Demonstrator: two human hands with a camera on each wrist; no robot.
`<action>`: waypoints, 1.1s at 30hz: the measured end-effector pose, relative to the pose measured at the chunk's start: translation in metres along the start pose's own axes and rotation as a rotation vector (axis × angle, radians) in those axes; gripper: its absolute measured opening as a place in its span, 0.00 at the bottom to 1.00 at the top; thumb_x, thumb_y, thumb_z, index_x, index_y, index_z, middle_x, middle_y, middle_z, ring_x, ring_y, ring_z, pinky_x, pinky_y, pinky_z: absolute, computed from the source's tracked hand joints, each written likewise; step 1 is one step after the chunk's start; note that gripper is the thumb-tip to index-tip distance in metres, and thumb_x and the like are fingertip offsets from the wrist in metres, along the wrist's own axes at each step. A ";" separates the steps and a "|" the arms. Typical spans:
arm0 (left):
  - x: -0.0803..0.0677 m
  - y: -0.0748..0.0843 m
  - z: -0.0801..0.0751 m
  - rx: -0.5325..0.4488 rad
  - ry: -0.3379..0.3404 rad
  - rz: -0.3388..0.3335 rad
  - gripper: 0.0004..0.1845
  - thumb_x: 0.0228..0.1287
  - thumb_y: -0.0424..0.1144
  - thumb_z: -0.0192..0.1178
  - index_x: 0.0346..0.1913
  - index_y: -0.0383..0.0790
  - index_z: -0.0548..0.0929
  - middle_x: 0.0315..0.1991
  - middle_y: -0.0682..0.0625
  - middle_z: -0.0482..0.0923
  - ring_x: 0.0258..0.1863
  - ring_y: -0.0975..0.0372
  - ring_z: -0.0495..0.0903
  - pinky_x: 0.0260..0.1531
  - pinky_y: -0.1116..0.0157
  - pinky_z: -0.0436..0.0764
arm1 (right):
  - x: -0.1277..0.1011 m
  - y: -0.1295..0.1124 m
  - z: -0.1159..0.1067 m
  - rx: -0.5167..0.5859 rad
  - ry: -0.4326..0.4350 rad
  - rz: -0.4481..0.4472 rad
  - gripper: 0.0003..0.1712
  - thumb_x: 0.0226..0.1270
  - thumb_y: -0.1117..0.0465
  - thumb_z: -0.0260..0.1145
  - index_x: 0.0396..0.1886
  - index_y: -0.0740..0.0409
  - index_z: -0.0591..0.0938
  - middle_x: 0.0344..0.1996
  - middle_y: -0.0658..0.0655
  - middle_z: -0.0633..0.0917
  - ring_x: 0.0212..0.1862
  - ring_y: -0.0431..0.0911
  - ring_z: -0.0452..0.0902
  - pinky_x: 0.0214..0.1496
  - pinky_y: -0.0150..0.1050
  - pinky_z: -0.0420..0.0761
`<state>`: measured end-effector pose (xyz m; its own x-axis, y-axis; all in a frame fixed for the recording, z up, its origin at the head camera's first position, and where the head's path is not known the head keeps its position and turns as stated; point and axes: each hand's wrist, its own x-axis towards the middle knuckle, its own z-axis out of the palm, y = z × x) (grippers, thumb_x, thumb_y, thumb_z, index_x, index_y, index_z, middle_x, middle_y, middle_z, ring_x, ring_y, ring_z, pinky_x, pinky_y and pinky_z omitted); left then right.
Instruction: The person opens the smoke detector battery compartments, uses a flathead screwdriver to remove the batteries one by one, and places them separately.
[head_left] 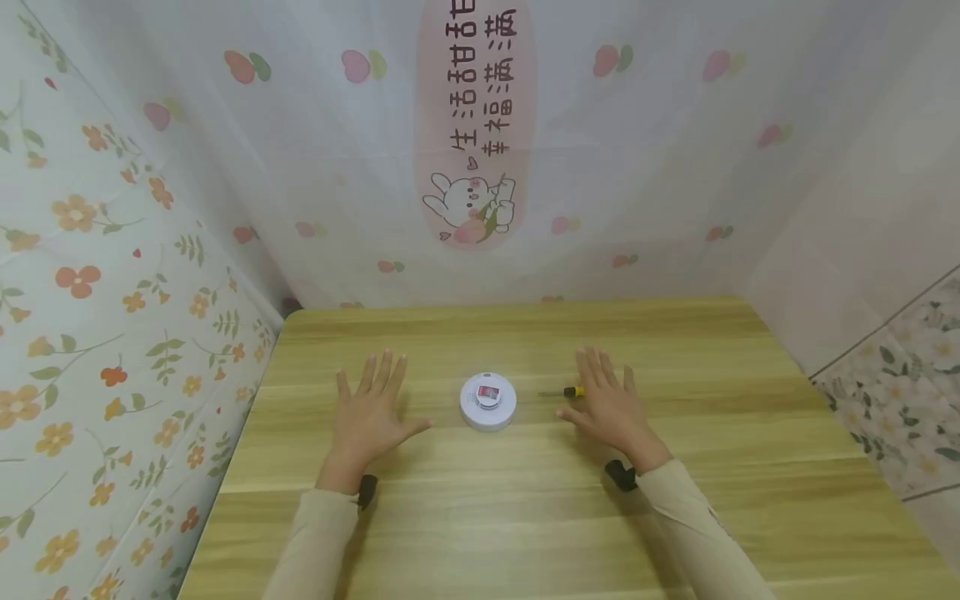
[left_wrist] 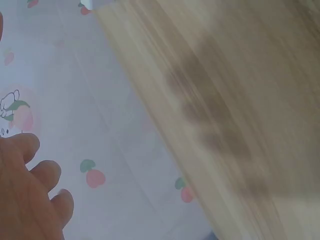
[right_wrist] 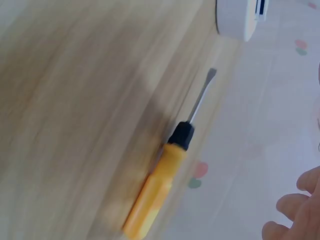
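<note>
A round white plastic device [head_left: 487,419] lies on the wooden table, with a small red-and-white label [head_left: 488,392] on its raised centre. To its left is my left hand [head_left: 371,417], fingers spread and holding nothing. On the other side, my right hand [head_left: 611,408] has its fingers extended and is likewise holding nothing. A screwdriver [head_left: 573,392] lies beside and partly beneath the right hand, its tip toward the device. The right wrist view shows the flat blade and yellow-and-black handle of the screwdriver [right_wrist: 162,175]. Fingertips [left_wrist: 47,175] of the left hand appear in the left wrist view.
The wood-grain table [head_left: 480,517] ends at a back edge against a white curtain [head_left: 337,167] printed with fruit and a rabbit. A floral curtain [head_left: 112,333] hangs along the left side. Dark wrist mounts [head_left: 621,475] sit under both wrists.
</note>
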<state>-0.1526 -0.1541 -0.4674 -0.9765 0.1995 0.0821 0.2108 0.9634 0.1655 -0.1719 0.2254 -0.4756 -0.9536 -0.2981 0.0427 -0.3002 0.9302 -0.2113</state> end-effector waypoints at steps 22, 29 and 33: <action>0.014 0.026 0.011 -0.114 -0.033 0.069 0.59 0.49 0.72 0.60 0.77 0.44 0.48 0.78 0.43 0.46 0.77 0.47 0.44 0.70 0.34 0.40 | 0.014 -0.033 0.010 0.016 0.004 -0.049 0.63 0.56 0.35 0.67 0.77 0.63 0.46 0.77 0.66 0.46 0.77 0.63 0.42 0.72 0.69 0.46; 0.018 0.035 0.020 -0.202 -0.047 0.103 0.61 0.45 0.71 0.65 0.77 0.42 0.51 0.77 0.43 0.49 0.77 0.47 0.46 0.68 0.32 0.46 | 0.016 -0.045 0.020 0.035 -0.011 -0.078 0.66 0.53 0.32 0.67 0.77 0.63 0.45 0.78 0.63 0.45 0.77 0.61 0.44 0.73 0.67 0.49; 0.020 0.040 0.025 -0.295 -0.066 0.114 0.62 0.44 0.68 0.68 0.76 0.39 0.51 0.77 0.41 0.49 0.76 0.45 0.47 0.69 0.33 0.46 | 0.018 -0.050 0.026 0.066 0.001 -0.107 0.64 0.53 0.33 0.68 0.76 0.65 0.49 0.77 0.64 0.50 0.77 0.58 0.49 0.72 0.65 0.55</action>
<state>-0.1652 -0.1075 -0.4837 -0.9448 0.3232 0.0540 0.3134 0.8430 0.4373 -0.1732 0.1678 -0.4895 -0.9163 -0.3943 0.0696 -0.3979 0.8771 -0.2691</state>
